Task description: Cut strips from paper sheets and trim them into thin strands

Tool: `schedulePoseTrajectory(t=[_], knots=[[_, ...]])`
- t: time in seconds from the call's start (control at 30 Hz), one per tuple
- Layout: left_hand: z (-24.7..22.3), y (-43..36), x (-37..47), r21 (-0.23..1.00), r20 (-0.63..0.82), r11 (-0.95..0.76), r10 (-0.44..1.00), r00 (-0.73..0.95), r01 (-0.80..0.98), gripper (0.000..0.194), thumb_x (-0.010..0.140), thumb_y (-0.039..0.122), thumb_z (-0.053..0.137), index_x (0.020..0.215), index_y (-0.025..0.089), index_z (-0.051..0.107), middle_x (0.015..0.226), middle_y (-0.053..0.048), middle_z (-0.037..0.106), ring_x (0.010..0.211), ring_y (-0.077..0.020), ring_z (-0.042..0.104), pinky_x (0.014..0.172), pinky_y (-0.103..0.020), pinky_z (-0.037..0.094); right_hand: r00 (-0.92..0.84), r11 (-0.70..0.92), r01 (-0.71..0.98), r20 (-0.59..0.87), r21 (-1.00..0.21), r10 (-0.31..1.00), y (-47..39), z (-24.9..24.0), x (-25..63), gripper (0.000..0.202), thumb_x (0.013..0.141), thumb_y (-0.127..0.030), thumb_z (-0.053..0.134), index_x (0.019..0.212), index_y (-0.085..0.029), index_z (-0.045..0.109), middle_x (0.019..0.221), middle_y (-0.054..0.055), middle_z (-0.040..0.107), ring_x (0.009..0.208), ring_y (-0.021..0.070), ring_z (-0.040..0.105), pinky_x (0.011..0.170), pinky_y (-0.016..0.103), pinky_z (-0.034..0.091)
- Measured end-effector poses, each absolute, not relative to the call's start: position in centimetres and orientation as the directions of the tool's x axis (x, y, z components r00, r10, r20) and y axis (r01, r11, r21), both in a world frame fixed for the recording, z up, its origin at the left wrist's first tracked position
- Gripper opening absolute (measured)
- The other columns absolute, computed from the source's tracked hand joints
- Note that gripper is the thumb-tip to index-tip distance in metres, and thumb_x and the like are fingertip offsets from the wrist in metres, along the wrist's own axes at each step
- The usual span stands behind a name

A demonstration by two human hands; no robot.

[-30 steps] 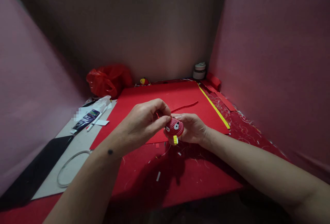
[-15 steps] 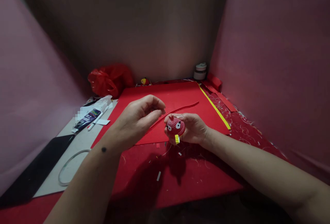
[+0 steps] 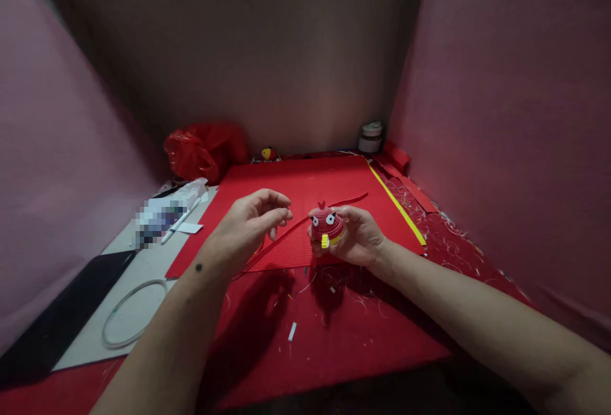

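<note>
Toward the bench's (image 3: 344, 351) near edge, the right hand (image 3: 360, 237) clamped the bird (image 3: 326, 224). The left hand (image 3: 251, 224) hovered over the sheet (image 3: 286, 181), grip apart.

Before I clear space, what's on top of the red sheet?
A thin red strip lies across the sheet, a yellow strip along its right edge. The toy, right hand and left hand hide parts; anything behind them can't be seen.
</note>
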State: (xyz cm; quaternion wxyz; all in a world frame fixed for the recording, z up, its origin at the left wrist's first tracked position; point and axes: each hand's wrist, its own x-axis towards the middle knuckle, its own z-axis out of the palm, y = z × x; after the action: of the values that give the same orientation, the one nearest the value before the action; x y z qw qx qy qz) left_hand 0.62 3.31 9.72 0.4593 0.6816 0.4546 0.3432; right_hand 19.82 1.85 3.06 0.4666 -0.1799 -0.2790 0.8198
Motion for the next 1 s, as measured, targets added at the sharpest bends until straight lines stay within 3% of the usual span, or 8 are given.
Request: schedulePoseTrajectory(t=[0.3, 0.6, 0.77, 1.0], knots=[[9.0, 3.6, 1.2, 0.948, 0.034, -0.140, 0.937, 0.348, 0.286, 0.022, 0.071, 0.027, 0.061, 0.088, 0.014, 0.055, 0.071, 0.000, 0.058, 0.051, -0.0063, 0.046, 0.048, -0.021, 0.035, -0.424, -0.345, -0.720, -0.010, -0.602, 0.905, 2.6, 2.5, 20.3, 0.026, 0.066, -0.031, 0.060, 0.088, -0.018, 0.065, 0.076, 0.005, 0.067, 0.070, 0.0189, 0.056, 0.067, 0.035, 0.043], [8.6, 3.2, 2.0, 0.935, 0.017, -0.137, 0.939, 0.344, 0.328, 0.024, 0.070, 0.031, 0.063, 0.085, 0.014, 0.055, 0.068, 0.002, 0.053, 0.054, -0.0080, 0.045, 0.050, -0.023, 0.035, -0.399, -0.322, -0.744, 0.002, -0.586, 0.917, 2.9, 2.5, 20.4, 0.024, 0.066, -0.033, 0.059, 0.084, -0.018, 0.063, 0.075, 0.005, 0.067, 0.065, 0.0193, 0.057, 0.064, 0.034, 0.043], [9.0, 2.4, 2.8, 0.937, 0.103, -0.212, 0.928, 0.358, 0.279, 0.038, 0.073, 0.045, 0.060, 0.093, 0.014, 0.053, 0.081, -0.003, 0.057, 0.068, -0.0125, 0.051, 0.057, -0.026, 0.041, -0.274, -0.212, -0.784, 0.019, -0.583, 0.962, 3.0, 2.6, 20.0, 0.019, 0.070, -0.028, 0.058, 0.084, -0.016, 0.064, 0.071, 0.004, 0.066, 0.065, 0.0181, 0.058, 0.064, 0.034, 0.044], [7.0, 2.5, 4.4, 0.911, 0.172, -0.259, 0.946, 0.276, 0.320, 0.075, 0.061, 0.045, 0.071, 0.119, 0.012, 0.037, 0.100, -0.009, 0.055, 0.094, -0.0211, 0.055, 0.081, -0.036, 0.044, -0.117, -0.092, -0.743, -0.006, -0.663, 0.993, 2.8, 2.6, 19.3, 0.016, 0.069, -0.026, 0.064, 0.081, -0.016, 0.066, 0.077, 0.002, 0.069, 0.069, 0.0142, 0.059, 0.064, 0.026, 0.044]])
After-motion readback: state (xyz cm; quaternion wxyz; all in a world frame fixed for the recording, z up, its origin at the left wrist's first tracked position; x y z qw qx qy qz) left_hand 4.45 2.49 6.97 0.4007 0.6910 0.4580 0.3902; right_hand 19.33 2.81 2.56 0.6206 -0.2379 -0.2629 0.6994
